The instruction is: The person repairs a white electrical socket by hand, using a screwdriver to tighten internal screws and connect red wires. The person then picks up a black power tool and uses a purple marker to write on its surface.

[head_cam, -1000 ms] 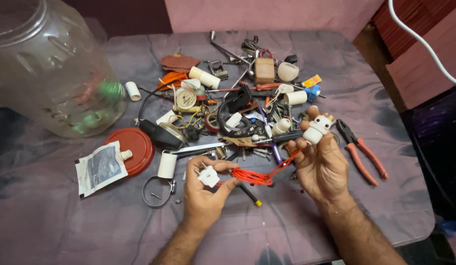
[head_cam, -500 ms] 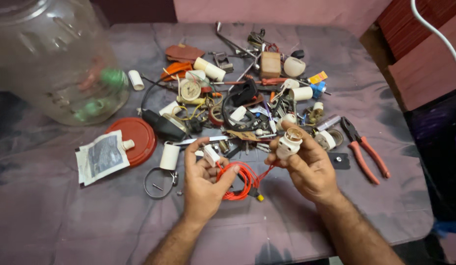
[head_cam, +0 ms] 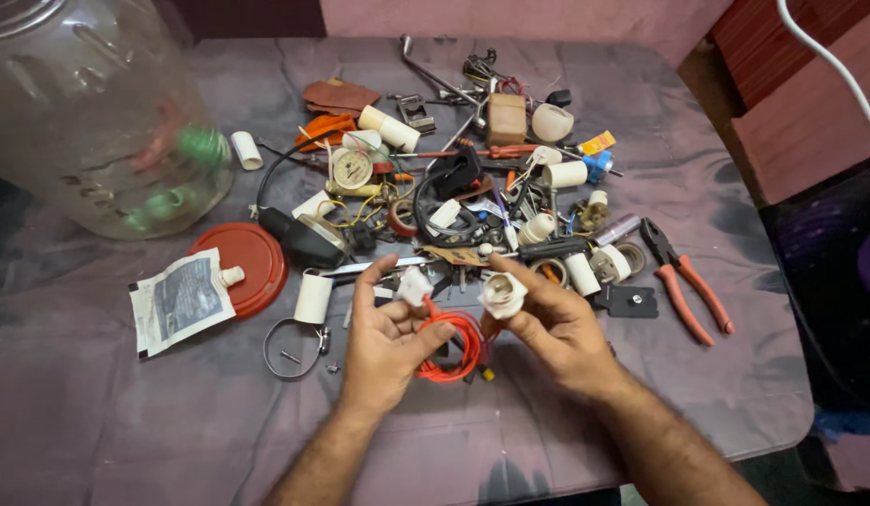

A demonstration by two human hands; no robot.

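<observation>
My left hand [head_cam: 383, 342] grips a small white plug-like fitting [head_cam: 414, 285] between thumb and fingers, palm up. A coiled red wire [head_cam: 451, 347] hangs between both hands and joins the two white pieces. My right hand [head_cam: 557, 328] holds a round white lamp-holder fitting [head_cam: 502, 294] at its fingertips. Both hands hover just in front of a heap of electrical odds and ends [head_cam: 472, 201] on a table covered with a grey-purple cloth [head_cam: 172, 422].
A big clear plastic jar [head_cam: 88, 112] lies at the back left, its red lid [head_cam: 252, 258] and a small printed pouch [head_cam: 177, 300] beside it. Orange-handled pliers [head_cam: 683, 286] lie right of the heap. A metal hose clamp [head_cam: 290, 347] lies left of my left hand.
My right hand has come down and left with the round fitting, closer to my left hand. The red wire, stretched before, now hangs in a loose coil between them.
</observation>
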